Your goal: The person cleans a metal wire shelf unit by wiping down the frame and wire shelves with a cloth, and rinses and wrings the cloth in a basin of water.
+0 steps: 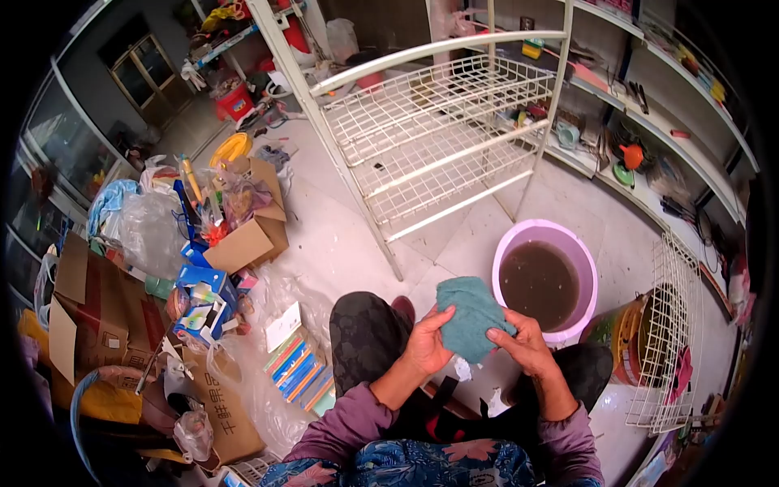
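Observation:
A folded teal cloth [471, 321] is held up between my two hands, above my lap. My left hand [428, 341] grips its left edge, thumb on top. At the lower right edge of the cloth, my right hand [523, 345] pinches it between thumb and fingers. Just beyond my right hand stands a purple bucket [591, 280] with murky brown water in it. The cloth is close to the bucket's left rim.
A white wire rack [438, 162] stands ahead. Open boxes [251, 239], plastic bags and a stack of books [300, 373] lie at the left. Shelves [657, 134] line the right, with a drum [629, 341] and a loose wire panel [669, 349] below.

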Demonstrator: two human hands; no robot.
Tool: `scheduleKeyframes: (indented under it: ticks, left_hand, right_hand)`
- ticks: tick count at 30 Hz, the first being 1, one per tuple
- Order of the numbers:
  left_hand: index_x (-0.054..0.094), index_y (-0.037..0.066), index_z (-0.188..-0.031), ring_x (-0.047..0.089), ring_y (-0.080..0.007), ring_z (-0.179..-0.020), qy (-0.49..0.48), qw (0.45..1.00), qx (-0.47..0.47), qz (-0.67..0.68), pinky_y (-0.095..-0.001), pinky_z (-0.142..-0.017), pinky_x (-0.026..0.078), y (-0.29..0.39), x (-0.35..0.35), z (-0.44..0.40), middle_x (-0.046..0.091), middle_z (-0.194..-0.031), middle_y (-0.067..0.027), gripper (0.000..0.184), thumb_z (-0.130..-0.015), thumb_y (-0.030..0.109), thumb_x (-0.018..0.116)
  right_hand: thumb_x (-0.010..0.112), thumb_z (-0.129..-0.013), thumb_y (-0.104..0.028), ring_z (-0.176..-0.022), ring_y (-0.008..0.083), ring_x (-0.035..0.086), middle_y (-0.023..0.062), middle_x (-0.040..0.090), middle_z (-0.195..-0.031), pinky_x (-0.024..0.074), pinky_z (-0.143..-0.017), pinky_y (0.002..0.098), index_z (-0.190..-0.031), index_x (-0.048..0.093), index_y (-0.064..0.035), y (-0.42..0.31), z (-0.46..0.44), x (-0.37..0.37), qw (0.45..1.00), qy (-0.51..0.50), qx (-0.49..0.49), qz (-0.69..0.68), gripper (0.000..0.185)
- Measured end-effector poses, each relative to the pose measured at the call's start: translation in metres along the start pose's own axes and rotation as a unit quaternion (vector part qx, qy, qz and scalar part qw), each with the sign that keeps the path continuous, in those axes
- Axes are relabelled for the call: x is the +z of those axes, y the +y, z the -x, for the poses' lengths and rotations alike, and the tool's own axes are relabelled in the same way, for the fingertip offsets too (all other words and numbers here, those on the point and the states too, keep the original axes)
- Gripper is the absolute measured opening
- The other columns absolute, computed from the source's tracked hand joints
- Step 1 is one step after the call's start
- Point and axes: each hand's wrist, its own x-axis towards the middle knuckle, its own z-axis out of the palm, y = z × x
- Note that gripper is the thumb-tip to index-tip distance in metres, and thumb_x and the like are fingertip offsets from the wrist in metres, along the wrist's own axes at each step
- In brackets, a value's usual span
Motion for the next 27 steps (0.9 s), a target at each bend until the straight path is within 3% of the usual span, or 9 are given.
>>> scheduleKeyframes:
  ticks: [2,7,12,17,19,20,21,23,27]
  left_hand:
    - [0.042,0.003,-0.122,0.052,-0.0226,-0.107,-0.007,0.996,0.073,-0.051,-0.0379,-0.094,0.04,0.016,0.01,0.003,0.054,-0.114,-0.0101,0.037,-0.087,0.012,0.049]
    - [0.039,0.001,-0.123,0.052,-0.0211,-0.107,-0.034,0.936,0.329,-0.123,-0.0348,-0.092,0.042,0.082,0.063,0.015,0.052,-0.117,-0.0116,0.039,-0.086,0.005,0.051]
    - [0.04,-0.001,-0.122,0.05,-0.0196,-0.108,-0.104,0.753,0.603,-0.242,-0.0343,-0.097,0.035,0.162,0.108,0.005,0.051,-0.117,-0.0104,0.038,-0.087,0.008,0.05]
    - [0.047,0.0,-0.114,0.048,-0.0086,-0.092,-0.106,0.631,0.68,-0.357,-0.023,-0.082,0.037,0.218,0.146,-0.019,0.054,-0.105,-0.003,0.025,-0.091,0.01,0.047]
    - [0.052,0.0,-0.108,0.046,-0.0065,-0.089,-0.067,0.63,0.648,-0.424,-0.0203,-0.078,0.036,0.236,0.141,-0.035,0.053,-0.102,-0.0003,0.02,-0.092,0.01,0.046]
    - [0.055,0.001,-0.104,0.046,-0.0074,-0.091,-0.009,0.543,0.668,-0.509,-0.0208,-0.08,0.036,0.243,0.14,-0.043,0.053,-0.102,-0.0001,0.019,-0.091,0.013,0.049]
    - [0.055,0.001,-0.104,0.046,-0.0074,-0.091,-0.01,0.543,0.668,-0.508,-0.0208,-0.08,0.036,0.248,0.135,-0.052,0.053,-0.102,-0.0001,0.019,-0.091,0.013,0.049]
    - [0.054,-0.003,-0.106,0.048,-0.0073,-0.094,0.053,0.457,0.699,-0.547,-0.0204,-0.086,0.035,0.253,0.128,-0.066,0.055,-0.104,-0.0014,0.024,-0.089,0.013,0.054]
    - [0.053,-0.002,-0.102,0.049,-0.011,-0.09,-0.005,0.592,0.675,-0.441,-0.0232,-0.083,0.038,0.251,0.133,-0.068,0.055,-0.1,-0.0046,0.02,-0.086,0.009,0.058]
  right_hand:
    - [0.062,-0.083,-0.009,-0.083,0.0104,0.058,0.0062,0.06,-0.101,0.0467,-0.067,0.0216,-0.125,0.045,0.0017,0.007,-0.005,0.001,0.994,0.028,-0.101,-0.016,0.047]
    - [0.058,-0.084,-0.008,-0.079,0.0168,0.062,0.0144,0.062,-0.1,0.0485,-0.065,0.025,-0.118,0.05,0.0052,-0.009,-0.003,-0.028,0.991,0.081,-0.107,0.023,0.037]
    - [0.056,-0.085,-0.011,-0.068,0.0173,0.062,0.0162,0.064,-0.088,0.0488,-0.06,0.0256,-0.11,0.052,0.0077,-0.011,0.0,-0.046,0.977,0.165,-0.133,0.009,0.031]
    - [0.056,-0.085,-0.014,-0.063,0.0178,0.062,0.0169,0.064,-0.083,0.0491,-0.056,0.0257,-0.105,0.054,0.0074,0.0,-0.001,-0.055,0.973,0.204,-0.103,-0.02,0.029]
    - [0.056,-0.085,-0.014,-0.062,0.0177,0.062,0.0167,0.064,-0.082,0.0492,-0.056,0.0255,-0.104,0.054,0.0071,0.005,-0.004,-0.056,0.973,0.208,-0.099,-0.025,0.028]
    - [0.057,-0.085,-0.014,-0.063,0.0173,0.062,0.0163,0.064,-0.082,0.049,-0.056,0.0253,-0.104,0.054,0.007,0.006,-0.006,-0.056,0.974,0.207,-0.092,-0.015,0.028]
    - [0.057,-0.085,-0.014,-0.064,0.0169,0.062,0.0159,0.064,-0.083,0.0488,-0.056,0.025,-0.104,0.054,0.0069,0.006,-0.007,-0.056,0.975,0.207,-0.084,-0.005,0.029]
    - [0.057,-0.085,-0.012,-0.065,0.0157,0.062,0.0144,0.064,-0.083,0.0481,-0.057,0.0239,-0.104,0.055,0.0074,-0.007,-0.014,-0.05,0.975,0.196,-0.1,0.026,0.028]
    - [0.059,-0.081,-0.009,-0.078,0.0167,0.061,0.0108,0.064,-0.089,0.0478,-0.069,0.0261,-0.106,0.057,0.0052,-0.057,-0.054,-0.043,0.929,0.176,-0.233,0.229,0.03]
